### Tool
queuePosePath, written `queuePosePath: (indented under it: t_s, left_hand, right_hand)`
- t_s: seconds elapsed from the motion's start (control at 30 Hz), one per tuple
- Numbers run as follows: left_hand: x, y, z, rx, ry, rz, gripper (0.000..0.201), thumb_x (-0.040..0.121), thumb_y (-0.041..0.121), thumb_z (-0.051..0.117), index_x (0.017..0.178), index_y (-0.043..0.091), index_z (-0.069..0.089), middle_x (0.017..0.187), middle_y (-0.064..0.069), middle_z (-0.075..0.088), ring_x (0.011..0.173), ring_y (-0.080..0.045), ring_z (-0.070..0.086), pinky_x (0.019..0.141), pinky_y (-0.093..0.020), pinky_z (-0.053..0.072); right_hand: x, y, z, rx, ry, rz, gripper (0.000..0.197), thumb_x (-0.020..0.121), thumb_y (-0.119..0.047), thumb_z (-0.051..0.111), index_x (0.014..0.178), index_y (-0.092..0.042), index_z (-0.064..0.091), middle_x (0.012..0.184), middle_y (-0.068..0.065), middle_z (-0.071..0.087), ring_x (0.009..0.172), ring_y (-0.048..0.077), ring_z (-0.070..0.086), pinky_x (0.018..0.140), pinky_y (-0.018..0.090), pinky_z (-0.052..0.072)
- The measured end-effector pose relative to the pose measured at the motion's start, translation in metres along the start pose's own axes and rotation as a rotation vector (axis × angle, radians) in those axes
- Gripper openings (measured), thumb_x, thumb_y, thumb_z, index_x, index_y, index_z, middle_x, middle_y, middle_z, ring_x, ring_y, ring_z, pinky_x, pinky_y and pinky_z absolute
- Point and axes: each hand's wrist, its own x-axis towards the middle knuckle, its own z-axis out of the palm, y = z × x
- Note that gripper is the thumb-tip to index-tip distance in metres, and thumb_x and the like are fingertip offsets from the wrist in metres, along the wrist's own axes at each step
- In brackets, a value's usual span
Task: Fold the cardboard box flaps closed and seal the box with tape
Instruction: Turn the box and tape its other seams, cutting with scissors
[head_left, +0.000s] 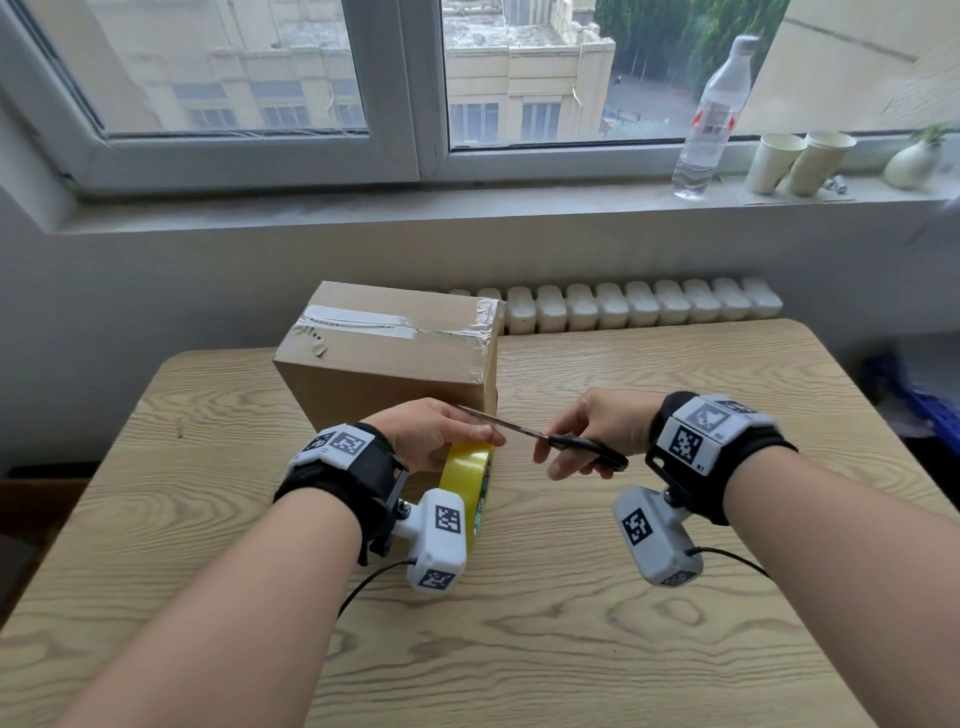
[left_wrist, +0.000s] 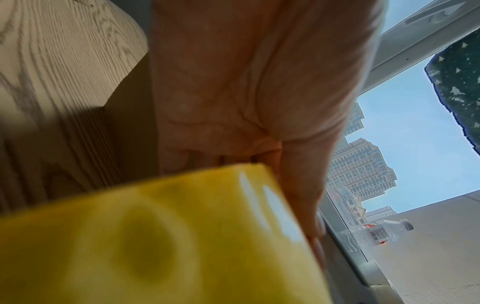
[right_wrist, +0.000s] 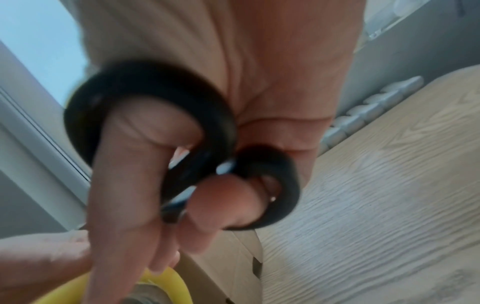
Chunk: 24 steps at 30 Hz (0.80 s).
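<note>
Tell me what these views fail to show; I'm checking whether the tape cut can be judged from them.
- Any tape strip between the tape roll and the cardboard box: head view, hidden by the left hand.
- The scissors blades: right wrist view, blurred, covered by the right hand.
- Blade tips: head view, they end at the left fingers; contact with tape unclear.
- Box's near lower face: head view, behind both hands.

Daylit window (head_left: 234, 67) above a white radiator (head_left: 644, 306) and wooden table (head_left: 571, 623).
</note>
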Motion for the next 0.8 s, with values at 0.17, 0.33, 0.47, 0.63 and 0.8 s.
queuePosePath:
  t_s: [0.17, 0.33, 0.47, 0.63, 0.8]
  left_hand:
    - [-0.01, -0.004, -0.006, 0.114, -0.06, -0.024, 0.015, 0.089, 0.014, 0.063, 0.09, 0.012, 0.078, 0.111, -0.008, 0.07, 0.099, -0.021, 0.064, 0.089, -0.034, 0.053]
    - [-0.025, -0.009, -0.017, 0.145, -0.045, -0.02, 0.02, 0.089, 0.013, 0.062, 0.081, 0.014, 0.079, 0.121, -0.004, 0.067, 0.108, -0.021, 0.063, 0.088, -0.031, 0.054]
    - [-0.041, -0.008, -0.038, 0.065, 0.046, 0.069, 0.018, 0.09, 0.014, 0.06, 0.09, 0.01, 0.078, 0.12, 0.001, 0.068, 0.113, -0.02, 0.062, 0.087, -0.03, 0.053]
    - [-0.056, -0.004, -0.057, 0.016, 0.234, 0.17, 0.022, 0.091, 0.011, 0.059, 0.105, -0.003, 0.069, 0.119, -0.007, 0.067, 0.098, -0.017, 0.063, 0.069, -0.018, 0.057]
    - [-0.069, 0.0, -0.064, 0.014, 0.272, 0.184, 0.02, 0.091, 0.016, 0.06, 0.1, 0.003, 0.073, 0.122, -0.018, 0.065, 0.097, -0.024, 0.062, 0.08, -0.032, 0.057]
  right_hand:
    - [0.001, 0.003, -0.001, -0.1, -0.047, 0.059, 0.023, 0.071, -0.032, 0.083, 0.09, -0.037, 0.073, 0.064, -0.013, 0.063, 0.063, 0.006, 0.059, 0.069, 0.024, 0.048]
    - [0.005, 0.03, 0.005, -0.127, 0.058, 0.194, 0.031, 0.067, -0.026, 0.087, 0.089, -0.032, 0.067, 0.085, -0.003, 0.066, 0.082, 0.017, 0.061, 0.085, 0.036, 0.051]
    - [0.014, 0.057, 0.043, -0.453, 0.379, 0.377, 0.043, 0.074, -0.035, 0.079, 0.11, -0.017, 0.062, 0.106, 0.004, 0.069, 0.095, 0.022, 0.063, 0.08, 0.028, 0.05]
    - [0.041, 0.073, 0.09, -0.398, 0.452, 0.447, 0.03, 0.084, -0.032, 0.062, 0.112, -0.019, 0.063, 0.114, 0.002, 0.067, 0.106, 0.022, 0.062, 0.082, 0.023, 0.046]
    - [0.052, 0.025, 0.077, -0.196, 0.769, 0.253, 0.021, 0.092, -0.028, 0.053, 0.099, -0.017, 0.068, 0.1, 0.005, 0.07, 0.098, 0.025, 0.063, 0.082, 0.03, 0.048]
